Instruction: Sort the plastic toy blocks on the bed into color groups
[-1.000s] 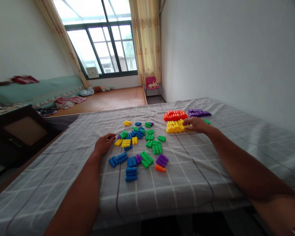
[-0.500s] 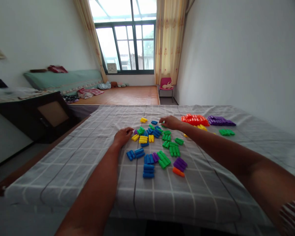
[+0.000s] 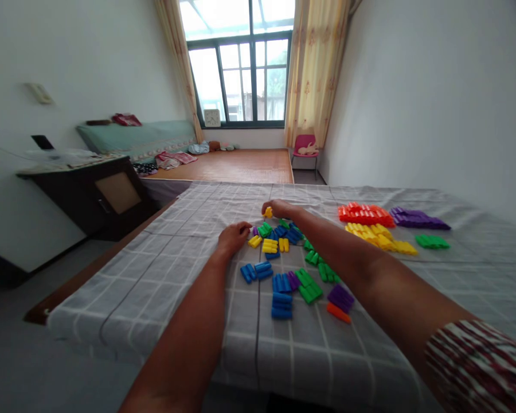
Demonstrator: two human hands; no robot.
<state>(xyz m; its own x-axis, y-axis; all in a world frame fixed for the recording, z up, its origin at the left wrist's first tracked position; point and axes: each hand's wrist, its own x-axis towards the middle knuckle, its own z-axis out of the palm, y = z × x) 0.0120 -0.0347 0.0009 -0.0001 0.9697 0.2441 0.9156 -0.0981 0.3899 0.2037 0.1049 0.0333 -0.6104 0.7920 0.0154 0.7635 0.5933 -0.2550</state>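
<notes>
My right hand [image 3: 278, 207] is closed on a yellow plastic piece [image 3: 268, 212] at the far side of a loose pile. The pieces look like short ridged tubes joined side by side. At the pile's left edge, my left hand [image 3: 234, 237] rests with fingers curled together. Its fingertips are right beside a purple piece [image 3: 254, 231]; whether they grip anything is hidden. Near them lie a green piece [image 3: 265, 229], yellow pieces [image 3: 270, 246] and blue pieces [image 3: 278, 233]. My right forearm covers part of the green pieces [image 3: 312, 256].
Sorted groups stand at the right: orange [image 3: 365, 214], purple [image 3: 419, 218], yellow [image 3: 376, 236] and green [image 3: 432, 241]. Nearer me lie blue pieces [image 3: 282, 306], a purple block [image 3: 341, 297] and an orange piece [image 3: 339, 312]. A checked grey cloth [image 3: 176, 258] covers the table.
My right hand has moved left past the far blue piece and taken hold of the yellow piece. My left hand stays by the purple piece. The view has shifted left.
</notes>
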